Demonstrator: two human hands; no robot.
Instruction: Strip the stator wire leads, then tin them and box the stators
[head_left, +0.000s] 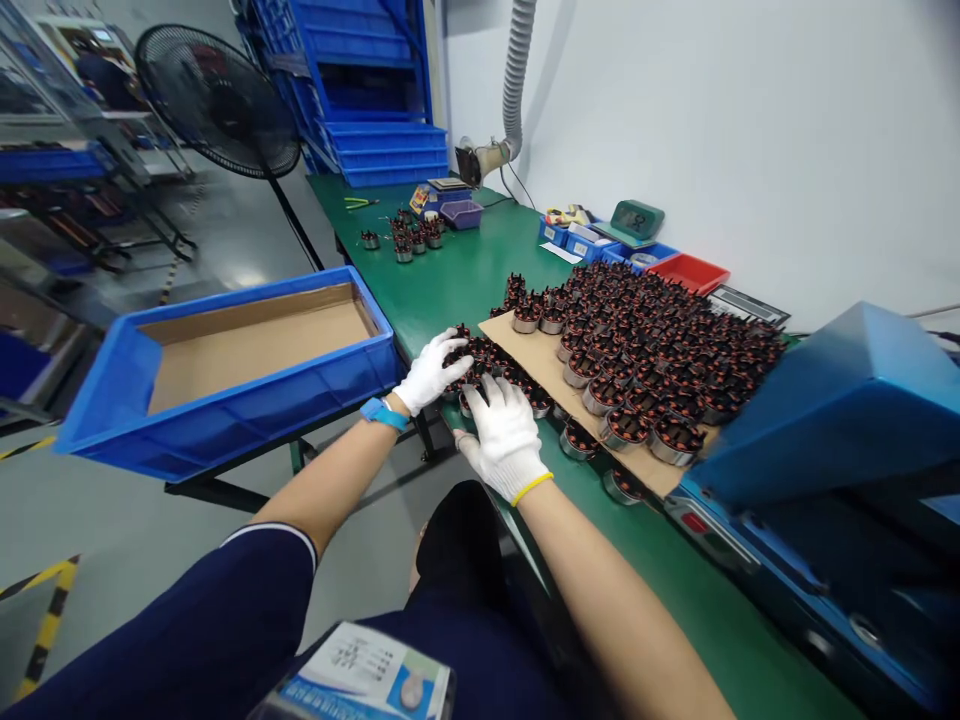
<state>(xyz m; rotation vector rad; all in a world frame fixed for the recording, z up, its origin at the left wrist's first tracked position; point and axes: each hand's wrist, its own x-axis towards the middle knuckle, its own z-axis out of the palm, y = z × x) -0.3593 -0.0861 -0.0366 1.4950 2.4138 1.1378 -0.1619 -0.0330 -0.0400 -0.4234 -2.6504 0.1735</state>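
Observation:
A cluster of small motor stators (491,362), with dark and copper-coloured windings in metal rings, stands at the near edge of the green table. My left hand (433,374), in a white glove, lies against its left side, fingers apart over the outer stators. On the near side, my right hand (504,436), also gloved, has its fingers spread and their tips touching the stators. Fingertips are partly hidden among the parts. Right beside them, a cardboard sheet (544,368) carries many more stators (645,350) in tight rows, and others show beneath its edge.
A blue tray (300,405) lined with cardboard stands left of the table (420,285). Further back are loose stators (412,240), a purple bin (461,213) and a fume hose (517,80). A blue machine (847,420) borders the right side; a fan (217,100) stands left.

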